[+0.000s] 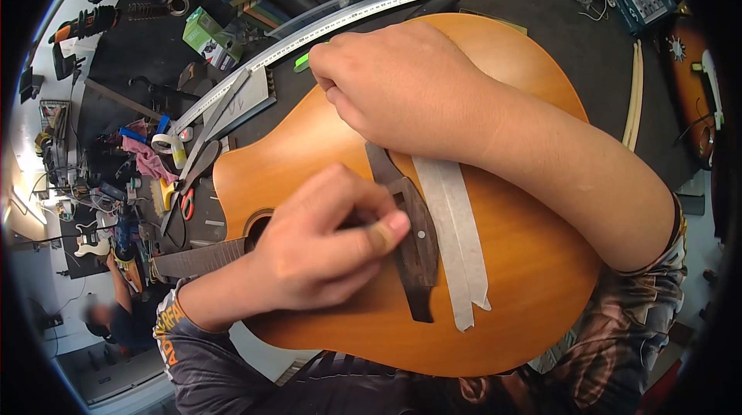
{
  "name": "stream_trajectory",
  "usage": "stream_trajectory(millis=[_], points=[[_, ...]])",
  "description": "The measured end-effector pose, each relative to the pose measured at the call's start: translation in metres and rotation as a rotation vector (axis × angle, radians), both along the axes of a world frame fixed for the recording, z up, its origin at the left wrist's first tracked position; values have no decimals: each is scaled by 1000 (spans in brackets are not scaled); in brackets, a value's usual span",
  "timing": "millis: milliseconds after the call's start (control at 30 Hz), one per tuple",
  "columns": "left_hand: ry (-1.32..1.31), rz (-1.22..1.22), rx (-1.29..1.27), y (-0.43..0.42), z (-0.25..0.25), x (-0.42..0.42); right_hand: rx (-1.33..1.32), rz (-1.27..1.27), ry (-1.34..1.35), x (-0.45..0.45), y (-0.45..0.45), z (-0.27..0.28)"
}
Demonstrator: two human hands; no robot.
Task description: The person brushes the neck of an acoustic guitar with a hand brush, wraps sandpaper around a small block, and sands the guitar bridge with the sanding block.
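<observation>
Tape [460, 237] is down past my pinched left fingers [363, 195], the bridge [423, 260] yet unstrung; my right fingers [323, 67], I can't tell.

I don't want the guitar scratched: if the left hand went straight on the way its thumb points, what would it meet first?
Probably the dark bridge, whose edge the left hand overlaps in this view; height is hard to judge, so it might pass above.

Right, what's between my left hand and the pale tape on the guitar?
In the head view, the dark wooden bridge lies between your left hand and the pale tape on the guitar.
</observation>
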State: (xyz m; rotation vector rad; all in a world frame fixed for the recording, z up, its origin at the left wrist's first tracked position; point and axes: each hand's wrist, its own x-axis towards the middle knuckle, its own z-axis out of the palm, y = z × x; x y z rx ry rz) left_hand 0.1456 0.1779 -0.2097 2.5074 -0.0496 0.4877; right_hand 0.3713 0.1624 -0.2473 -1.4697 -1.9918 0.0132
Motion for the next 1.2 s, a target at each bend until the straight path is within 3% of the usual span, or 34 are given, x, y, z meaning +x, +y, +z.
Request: stream_trajectory(millis=[1200], points=[[62,-107,-81,-27,6,-11,2,-28,-23,-2,1,2]])
